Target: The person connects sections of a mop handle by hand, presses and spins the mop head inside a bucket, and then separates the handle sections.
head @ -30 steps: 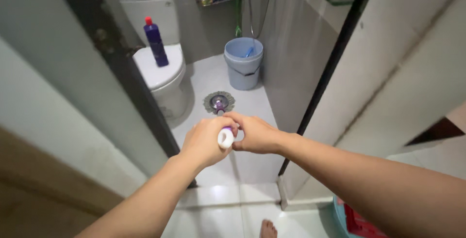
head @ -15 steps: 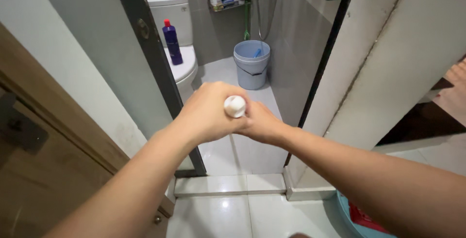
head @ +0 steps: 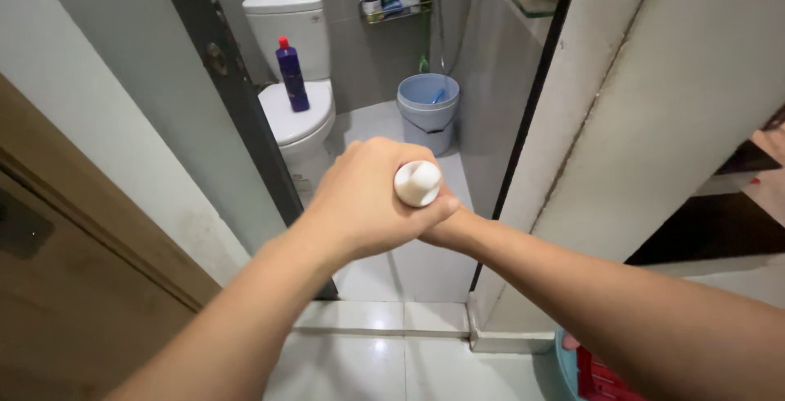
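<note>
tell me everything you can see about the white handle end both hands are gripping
Only the rounded tip of the white handle end shows: a smooth, glossy, plastic-looking cap, pointing up toward the camera. The left hand wraps around it from the left, fingers curled closed, and the right hand clasps just below and behind, mostly hidden. The shaft beneath is fully covered by the hands, so its length and what it joins cannot be seen. It is held in the air at the bathroom doorway, above the pale tiled floor.

- Your left hand (head: 368, 201) wraps the white rounded plastic handle end (head: 418, 183); your right hand (head: 446, 223) sits beneath it.
- At 12 o'clock stands a blue plastic bucket (head: 428, 111); at 11, a purple red-capped bottle (head: 292, 75) on the white toilet (head: 296, 119).
</note>
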